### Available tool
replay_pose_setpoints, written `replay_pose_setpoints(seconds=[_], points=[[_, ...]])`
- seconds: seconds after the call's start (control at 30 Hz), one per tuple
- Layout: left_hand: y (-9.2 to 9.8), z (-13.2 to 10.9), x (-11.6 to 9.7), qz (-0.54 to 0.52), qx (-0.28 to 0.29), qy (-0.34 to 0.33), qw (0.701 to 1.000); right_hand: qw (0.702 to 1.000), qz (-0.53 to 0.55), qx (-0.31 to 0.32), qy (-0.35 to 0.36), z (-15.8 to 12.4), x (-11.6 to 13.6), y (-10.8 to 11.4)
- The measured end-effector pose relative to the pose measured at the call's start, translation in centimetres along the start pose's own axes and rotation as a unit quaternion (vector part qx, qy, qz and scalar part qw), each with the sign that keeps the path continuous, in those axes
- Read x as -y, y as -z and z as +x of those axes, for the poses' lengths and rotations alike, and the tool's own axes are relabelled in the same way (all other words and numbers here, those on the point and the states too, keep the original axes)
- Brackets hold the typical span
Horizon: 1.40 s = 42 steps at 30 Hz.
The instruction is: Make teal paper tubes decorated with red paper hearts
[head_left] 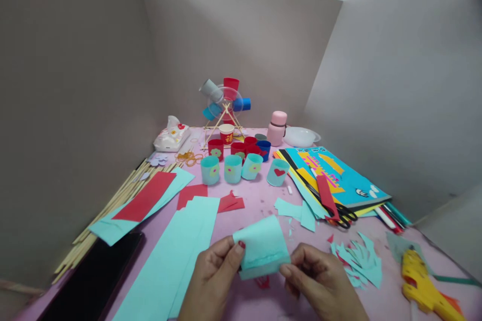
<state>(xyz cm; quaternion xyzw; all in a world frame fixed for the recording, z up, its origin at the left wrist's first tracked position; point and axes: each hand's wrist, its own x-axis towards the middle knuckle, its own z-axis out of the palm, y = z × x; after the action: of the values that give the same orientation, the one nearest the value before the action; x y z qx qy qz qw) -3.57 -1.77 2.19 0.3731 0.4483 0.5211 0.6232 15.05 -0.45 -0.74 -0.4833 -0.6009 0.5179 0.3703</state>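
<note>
My left hand [220,273] pinches the left edge of a curved mint-green paper piece [261,243] between thumb and fingers. At its lower right corner, my right hand [316,278] holds the same piece in a fingertip pinch. A wrinkled, darker band runs along the paper's lower part, where its edge bends. Beyond my hands stand several mint-green paper cups [232,169], some with flower cutouts. One cup [277,172] bears a red heart. Long mint-green paper strips [176,256] lie beside my left hand, and curled paper scraps [359,261] lie right of my right hand.
A yellow glue gun [417,281] lies at the right, with black scissors [344,215] on stacked coloured paper. Wooden sticks [109,200] and a dark phone [94,276] occupy the left. A cup wheel on a stick frame [226,110] and a pink bottle [277,129] stand behind.
</note>
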Motion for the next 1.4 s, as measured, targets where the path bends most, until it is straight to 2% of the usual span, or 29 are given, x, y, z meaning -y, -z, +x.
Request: replay_pose_setpoints(seconds=[0.5,1.03,1.4], points=[[0.3,0.2,0.2,0.018,0.009,0.013,1.000,1.000,-0.005,-0.020,-0.019,0.0,0.9,-0.1],[-0.2,-0.1,-0.5,0.007,0.039,-0.002,0.999,0.999,-0.028,0.000,-0.037,-0.1,1.3,0.0],[0.1,-0.1,-0.4,0.043,0.024,0.017,0.999,0.999,-0.007,-0.009,-0.036,0.0,0.9,0.1]])
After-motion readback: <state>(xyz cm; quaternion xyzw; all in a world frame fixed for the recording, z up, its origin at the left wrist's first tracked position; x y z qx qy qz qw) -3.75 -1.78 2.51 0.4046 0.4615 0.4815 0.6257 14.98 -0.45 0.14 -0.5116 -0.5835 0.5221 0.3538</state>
